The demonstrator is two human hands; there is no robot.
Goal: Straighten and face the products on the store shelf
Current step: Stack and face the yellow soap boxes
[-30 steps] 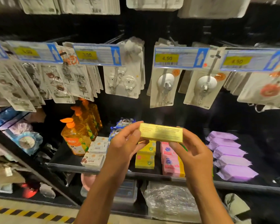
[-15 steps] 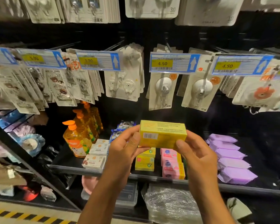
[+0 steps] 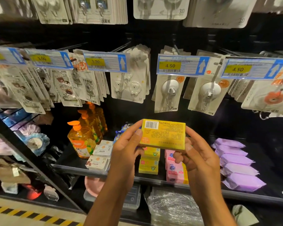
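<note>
A yellow soap box (image 3: 163, 134) is held up in front of the shelf, its barcode side turned to me. My left hand (image 3: 126, 149) grips its left end, thumb on the printed face. My right hand (image 3: 198, 157) grips its right end and lower edge. Below the box, on the black shelf (image 3: 69, 167), lie more yellow soap boxes (image 3: 148, 166) and a stack of pink soap boxes (image 3: 174, 170), partly hidden by my hands.
Orange pump bottles (image 3: 82, 141) and white soap boxes (image 3: 99, 162) stand on the shelf's left. Purple packs (image 3: 237, 163) lie in a row on the right. Carded hooks (image 3: 168, 92) hang from pegs above, behind price tags (image 3: 181, 66). Plastic-wrapped goods (image 3: 171, 207) sit below.
The box has turned in both hands from its narrow edge to its broad barcode face. My hands stayed in front of the shelf at about the same height.
</note>
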